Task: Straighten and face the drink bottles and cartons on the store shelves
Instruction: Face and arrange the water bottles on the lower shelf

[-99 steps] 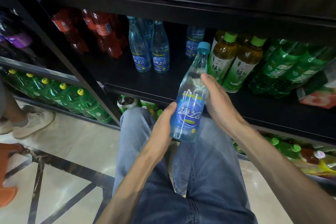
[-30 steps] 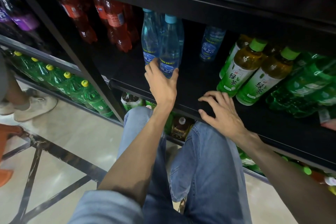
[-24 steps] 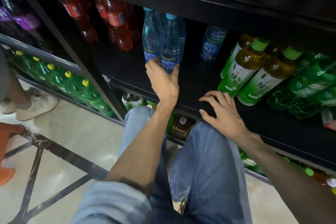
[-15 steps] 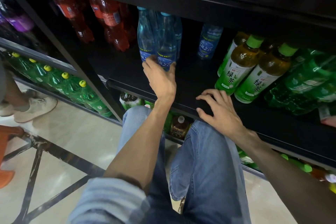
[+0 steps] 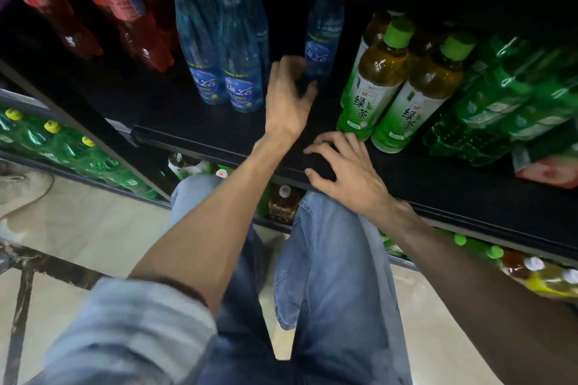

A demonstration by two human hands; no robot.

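Observation:
Two blue water bottles (image 5: 203,72) (image 5: 242,81) stand side by side on the black shelf (image 5: 200,137), labels facing out. A third blue bottle (image 5: 323,37) stands alone farther back. My left hand (image 5: 286,100), blurred by motion, reaches in beside it with fingers spread near its base; it holds nothing that I can see. My right hand (image 5: 342,170) rests on the shelf's front edge with fingers spread. Two green tea bottles (image 5: 377,78) (image 5: 417,97) stand just right of both hands.
Red drink bottles (image 5: 125,9) fill the shelf's left side and green soda bottles (image 5: 500,97) its right, beside a pink carton (image 5: 547,169). Yellow-capped green bottles (image 5: 62,147) line a lower left shelf. More bottles (image 5: 283,203) sit below my jeans-clad knees.
My left hand has let go of the front pair of blue bottles and moved right and deeper, toward the lone blue bottle. My right hand stays on the shelf edge.

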